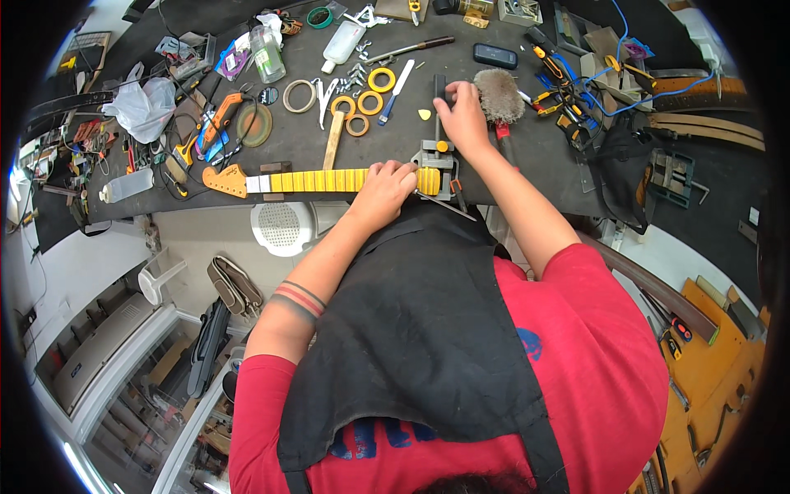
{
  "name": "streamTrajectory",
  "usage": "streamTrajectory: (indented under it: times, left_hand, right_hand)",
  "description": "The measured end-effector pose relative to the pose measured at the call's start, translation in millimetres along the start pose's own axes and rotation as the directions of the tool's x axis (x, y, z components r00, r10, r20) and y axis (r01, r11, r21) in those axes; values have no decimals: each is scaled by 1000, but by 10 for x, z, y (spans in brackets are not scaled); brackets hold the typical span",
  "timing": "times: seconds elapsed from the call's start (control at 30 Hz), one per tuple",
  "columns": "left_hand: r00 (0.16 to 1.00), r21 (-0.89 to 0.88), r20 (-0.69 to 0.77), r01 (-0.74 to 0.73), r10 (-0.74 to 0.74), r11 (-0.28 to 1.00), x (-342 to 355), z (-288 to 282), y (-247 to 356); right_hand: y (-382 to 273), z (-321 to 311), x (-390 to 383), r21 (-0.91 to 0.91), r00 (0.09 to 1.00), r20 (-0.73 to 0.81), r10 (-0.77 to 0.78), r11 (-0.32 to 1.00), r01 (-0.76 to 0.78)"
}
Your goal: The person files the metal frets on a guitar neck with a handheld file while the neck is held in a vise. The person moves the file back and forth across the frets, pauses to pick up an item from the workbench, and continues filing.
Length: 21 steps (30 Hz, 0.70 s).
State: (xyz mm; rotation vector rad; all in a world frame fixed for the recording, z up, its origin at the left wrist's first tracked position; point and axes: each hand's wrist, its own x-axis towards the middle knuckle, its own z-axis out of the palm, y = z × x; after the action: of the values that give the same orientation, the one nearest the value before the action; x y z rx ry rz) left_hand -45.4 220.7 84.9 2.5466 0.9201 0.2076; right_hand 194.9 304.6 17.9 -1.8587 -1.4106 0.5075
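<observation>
My left hand (385,189) grips the guitar neck (304,181) near its right end, fingers curled over the yellow fretboard. The neck lies sideways along the table's front edge, wooden headstock (222,181) to the left. That right end rests by a metal clamp or vise (434,153) with a yellow knob; a thin metal rod (453,212) sticks out beneath. My right hand (462,115) is closed on a black bar-like tool (439,86) above the clamp, its lower part partly hidden. A grey fuzzy brush (497,95) with a red handle lies just right of that hand.
The dark worktable (387,132) holds tape rolls (370,103), a wooden stick (333,140), bottles (341,45), an orange power tool (220,115) and a plastic bag (140,103). Blue cables and several yellow-black tools (551,70) crowd the right. A white round stool (280,226) stands below the front edge.
</observation>
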Motion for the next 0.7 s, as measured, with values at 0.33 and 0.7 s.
streamTrajectory:
  times: [0.33,0.7]
  left_hand:
    - [999,2,-28,-22,22,1000,-24,3,-9]
    - [1000,11,20,-17,16,1000,-4,35,-27]
  right_hand:
    - [-228,-651,-814,56,763,517,-387,905,421]
    - [-360,-552,-775,-152,723,567,-394,813,562]
